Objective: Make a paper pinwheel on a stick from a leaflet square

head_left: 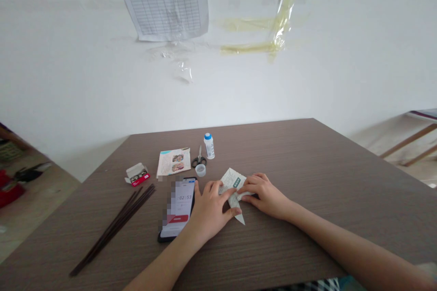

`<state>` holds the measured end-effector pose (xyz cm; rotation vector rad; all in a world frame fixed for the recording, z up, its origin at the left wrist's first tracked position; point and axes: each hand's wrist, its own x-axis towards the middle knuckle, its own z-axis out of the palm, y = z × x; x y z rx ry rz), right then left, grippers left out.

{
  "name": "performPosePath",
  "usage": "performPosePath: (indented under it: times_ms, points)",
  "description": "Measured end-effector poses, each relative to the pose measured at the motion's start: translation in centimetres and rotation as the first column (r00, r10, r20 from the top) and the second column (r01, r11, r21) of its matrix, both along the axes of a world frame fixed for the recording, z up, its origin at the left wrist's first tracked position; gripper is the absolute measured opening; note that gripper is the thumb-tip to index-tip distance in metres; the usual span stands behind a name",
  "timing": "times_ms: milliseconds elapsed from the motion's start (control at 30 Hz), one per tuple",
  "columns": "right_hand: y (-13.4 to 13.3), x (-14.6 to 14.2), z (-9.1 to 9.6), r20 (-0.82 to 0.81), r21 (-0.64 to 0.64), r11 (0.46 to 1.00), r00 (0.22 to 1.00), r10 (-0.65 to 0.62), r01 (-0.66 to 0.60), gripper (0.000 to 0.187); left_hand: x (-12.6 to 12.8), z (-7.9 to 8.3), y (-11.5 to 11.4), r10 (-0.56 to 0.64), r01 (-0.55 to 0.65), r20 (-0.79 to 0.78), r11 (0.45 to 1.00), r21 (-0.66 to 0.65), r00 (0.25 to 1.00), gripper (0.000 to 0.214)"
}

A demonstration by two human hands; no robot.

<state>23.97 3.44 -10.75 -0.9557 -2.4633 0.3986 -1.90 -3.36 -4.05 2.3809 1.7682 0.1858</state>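
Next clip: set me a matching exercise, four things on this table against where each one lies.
Things
1. folded white printed paper
2. black smartphone with lit screen
3. white plastic bottle with blue cap
4. bundle of long dark brown sticks

Places
A. slanting at the left of the brown wooden table
B. pressed under the left hand and the right hand
C. flat, just left of the left hand
D. upright, right of the black-handled scissors

Pairs: 1-B, 2-C, 3-D, 4-A.

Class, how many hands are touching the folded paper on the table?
2. The left hand presses the folded paper beside the phone; the right hand pins its right edge. No others visible.
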Motion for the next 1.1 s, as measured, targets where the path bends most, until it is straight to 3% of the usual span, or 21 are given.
performPosePath:
  times_ms: [533, 1100]
  points:
    - [-0.5, -0.1, 0.7, 0.001, 0.006, 0.999, 0.999, -0.044, 0.044, 0.034, 0.1, 0.2, -0.2, -0.014, 0.014, 0.0, 1.0, -0.015, 1.0, 0.057]
    - [0.2, 0.1, -0.4, -0.018, 0.03, 0.999, 0.999, -0.028, 0.029, 0.022, 0.1, 0.0, 0.0, 0.038, -0.038, 0.008, 0.999, -0.02, 0.999, 0.062]
